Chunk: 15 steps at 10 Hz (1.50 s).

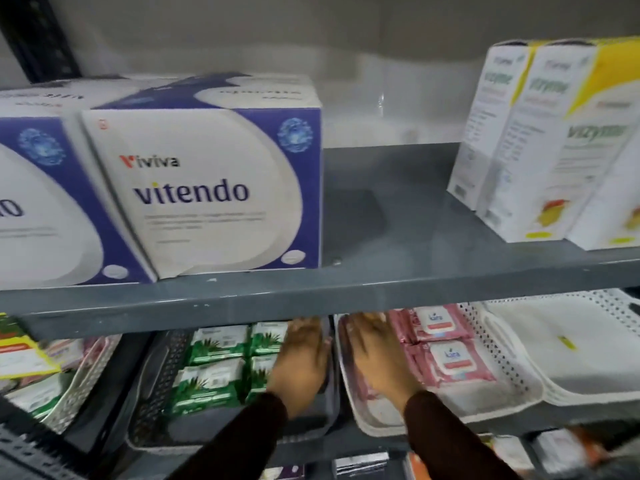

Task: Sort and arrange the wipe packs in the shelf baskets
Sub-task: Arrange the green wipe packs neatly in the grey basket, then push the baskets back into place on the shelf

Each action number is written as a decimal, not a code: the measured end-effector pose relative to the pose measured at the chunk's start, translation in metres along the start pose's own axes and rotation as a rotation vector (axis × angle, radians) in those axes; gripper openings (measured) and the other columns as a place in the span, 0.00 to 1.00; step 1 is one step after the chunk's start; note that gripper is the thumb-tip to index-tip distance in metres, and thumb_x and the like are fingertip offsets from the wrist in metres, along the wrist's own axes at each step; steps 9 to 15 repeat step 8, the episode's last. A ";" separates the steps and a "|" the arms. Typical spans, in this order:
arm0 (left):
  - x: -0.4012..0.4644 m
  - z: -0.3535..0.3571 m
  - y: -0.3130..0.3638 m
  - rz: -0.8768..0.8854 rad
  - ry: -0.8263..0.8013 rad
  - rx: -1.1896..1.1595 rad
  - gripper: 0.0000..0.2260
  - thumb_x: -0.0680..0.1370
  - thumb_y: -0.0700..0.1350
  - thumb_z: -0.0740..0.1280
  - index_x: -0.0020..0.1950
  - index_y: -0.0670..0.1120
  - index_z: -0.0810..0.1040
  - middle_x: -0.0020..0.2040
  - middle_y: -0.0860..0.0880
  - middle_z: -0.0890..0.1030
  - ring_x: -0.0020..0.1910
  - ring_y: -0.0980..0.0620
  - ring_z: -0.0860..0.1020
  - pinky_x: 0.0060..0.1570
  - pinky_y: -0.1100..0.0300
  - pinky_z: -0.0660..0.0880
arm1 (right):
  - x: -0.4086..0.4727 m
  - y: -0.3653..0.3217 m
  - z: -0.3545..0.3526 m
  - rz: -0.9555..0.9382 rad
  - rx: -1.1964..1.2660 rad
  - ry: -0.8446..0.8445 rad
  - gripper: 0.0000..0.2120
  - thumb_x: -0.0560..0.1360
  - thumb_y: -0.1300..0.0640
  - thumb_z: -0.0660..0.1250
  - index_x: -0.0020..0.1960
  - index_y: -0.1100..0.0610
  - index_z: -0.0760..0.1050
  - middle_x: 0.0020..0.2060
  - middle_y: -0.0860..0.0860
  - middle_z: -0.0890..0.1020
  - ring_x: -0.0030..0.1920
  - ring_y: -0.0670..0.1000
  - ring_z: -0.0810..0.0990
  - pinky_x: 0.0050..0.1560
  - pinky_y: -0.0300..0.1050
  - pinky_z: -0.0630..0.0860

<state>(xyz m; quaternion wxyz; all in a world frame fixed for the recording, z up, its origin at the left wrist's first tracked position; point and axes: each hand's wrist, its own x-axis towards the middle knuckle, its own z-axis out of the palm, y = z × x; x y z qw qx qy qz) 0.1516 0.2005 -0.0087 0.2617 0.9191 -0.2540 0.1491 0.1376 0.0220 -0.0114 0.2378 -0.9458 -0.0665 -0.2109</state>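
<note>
From the head view, your left hand lies flat, fingers spread, on the green wipe packs at the right side of the dark basket, gripping nothing. Your right hand rests open, palm down, in the white basket, just left of the stacked pink wipe packs; whether it touches them is unclear. Above, the grey shelf carries the vitendo boxes and yellow-white cartons.

Grey metal shelf against a seemingly pale wall.
</note>
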 end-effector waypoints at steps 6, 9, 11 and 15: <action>0.031 0.112 0.115 -0.219 -0.413 0.396 0.27 0.85 0.53 0.44 0.78 0.45 0.35 0.77 0.47 0.33 0.75 0.42 0.31 0.73 0.48 0.32 | -0.039 0.195 -0.050 0.100 -0.348 -0.321 0.26 0.85 0.43 0.44 0.81 0.48 0.46 0.80 0.52 0.39 0.78 0.54 0.33 0.77 0.61 0.39; 0.029 0.081 0.154 0.163 -0.029 0.528 0.22 0.83 0.41 0.47 0.75 0.36 0.64 0.80 0.40 0.53 0.78 0.41 0.41 0.77 0.48 0.41 | -0.029 0.152 -0.089 -0.229 -0.309 0.213 0.27 0.86 0.47 0.34 0.80 0.60 0.47 0.80 0.51 0.44 0.80 0.53 0.40 0.78 0.51 0.38; 0.029 0.081 0.154 0.163 -0.029 0.528 0.22 0.83 0.41 0.47 0.75 0.36 0.64 0.80 0.40 0.53 0.78 0.41 0.41 0.77 0.48 0.41 | -0.029 0.152 -0.089 -0.229 -0.309 0.213 0.27 0.86 0.47 0.34 0.80 0.60 0.47 0.80 0.51 0.44 0.80 0.53 0.40 0.78 0.51 0.38; 0.029 0.081 0.154 0.163 -0.029 0.528 0.22 0.83 0.41 0.47 0.75 0.36 0.64 0.80 0.40 0.53 0.78 0.41 0.41 0.77 0.48 0.41 | -0.029 0.152 -0.089 -0.229 -0.309 0.213 0.27 0.86 0.47 0.34 0.80 0.60 0.47 0.80 0.51 0.44 0.80 0.53 0.40 0.78 0.51 0.38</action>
